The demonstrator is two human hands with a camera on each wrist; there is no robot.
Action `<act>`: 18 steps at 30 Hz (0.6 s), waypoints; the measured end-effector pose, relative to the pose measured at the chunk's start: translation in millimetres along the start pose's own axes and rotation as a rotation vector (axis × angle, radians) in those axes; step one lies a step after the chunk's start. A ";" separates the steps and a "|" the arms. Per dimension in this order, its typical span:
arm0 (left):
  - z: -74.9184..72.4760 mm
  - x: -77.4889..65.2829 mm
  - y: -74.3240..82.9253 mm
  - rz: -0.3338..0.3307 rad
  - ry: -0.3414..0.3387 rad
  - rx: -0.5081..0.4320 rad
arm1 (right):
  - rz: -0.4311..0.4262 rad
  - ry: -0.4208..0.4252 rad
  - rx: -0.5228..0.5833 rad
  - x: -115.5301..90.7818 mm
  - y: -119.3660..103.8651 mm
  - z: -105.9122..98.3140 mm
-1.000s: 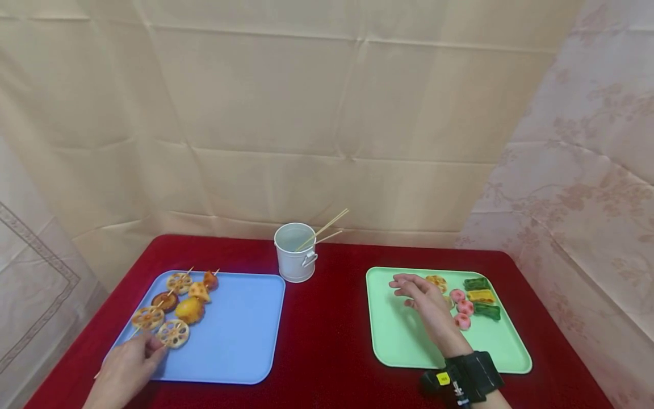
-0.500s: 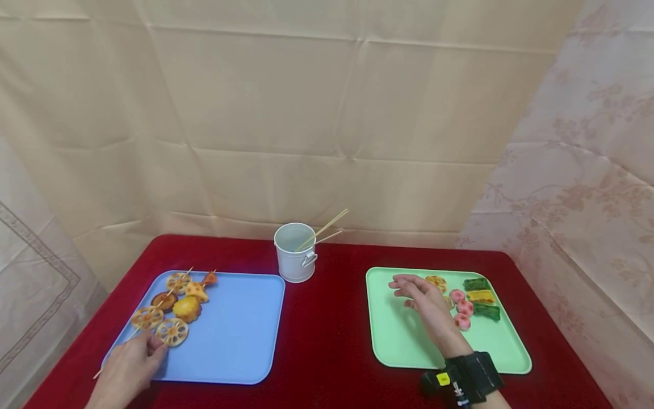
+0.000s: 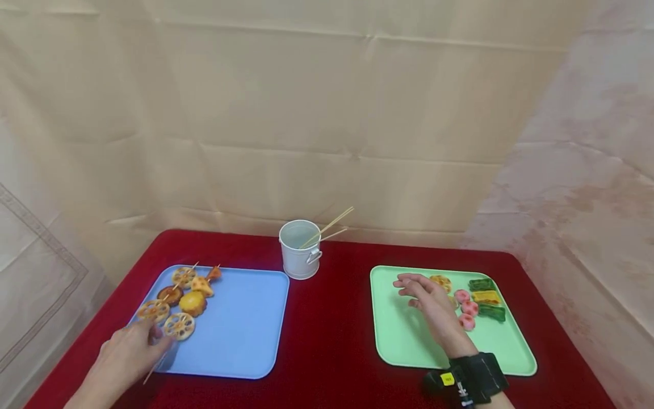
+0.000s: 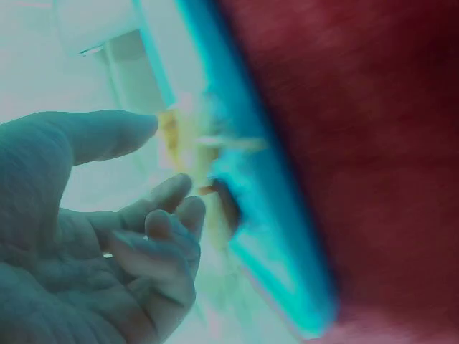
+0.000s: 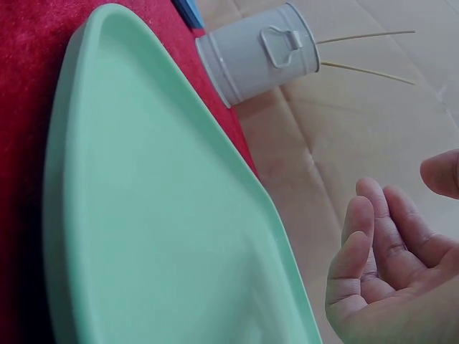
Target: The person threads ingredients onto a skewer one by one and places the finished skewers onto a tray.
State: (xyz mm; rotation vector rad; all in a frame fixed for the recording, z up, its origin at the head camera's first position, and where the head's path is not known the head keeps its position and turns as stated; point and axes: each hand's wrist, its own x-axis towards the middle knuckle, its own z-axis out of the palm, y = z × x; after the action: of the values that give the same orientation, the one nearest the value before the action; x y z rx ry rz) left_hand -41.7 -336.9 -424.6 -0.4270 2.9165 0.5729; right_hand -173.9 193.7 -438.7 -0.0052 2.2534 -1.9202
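- Head: L hand (image 3: 128,349) over near-L corner of blue tray (image 3: 235,324), next to 2 food skewers (image 3: 192,303) lying on it; R hand (image 3: 431,307) over green tray (image 3: 395,335).
- L wrist: thumb apart from fingertips, grip released; skewers blurred.
- R wrist: R hand empty, fingers loosely bent; white pail (image 5: 258,54) w/ sticks (image 5: 369,73) beyond tray.

Cannot read any words, numbers or brands anywhere. Can see faint marks on the small yellow label (image 3: 447,379) at the black wristband (image 3: 480,377), too tiny and blurred to make out.
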 end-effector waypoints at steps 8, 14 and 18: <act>-23.2 40.6 56.5 0.279 0.241 0.010 | -0.013 -0.019 -0.031 -2.4 -4.6 -2.3; -27.4 79.3 76.2 0.250 0.119 -0.010 | -0.014 -0.036 -0.054 -0.6 -2.6 0.2; -22.4 98.0 75.8 0.183 0.012 -0.009 | -0.015 -0.036 -0.044 -0.2 -1.9 1.0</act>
State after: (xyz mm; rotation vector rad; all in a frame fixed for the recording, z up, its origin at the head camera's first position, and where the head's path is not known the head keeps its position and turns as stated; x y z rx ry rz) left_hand -159.4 -302.7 -396.0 -0.1656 2.9851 0.6086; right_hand -173.8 192.4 -437.0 -0.0629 2.2785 -1.8621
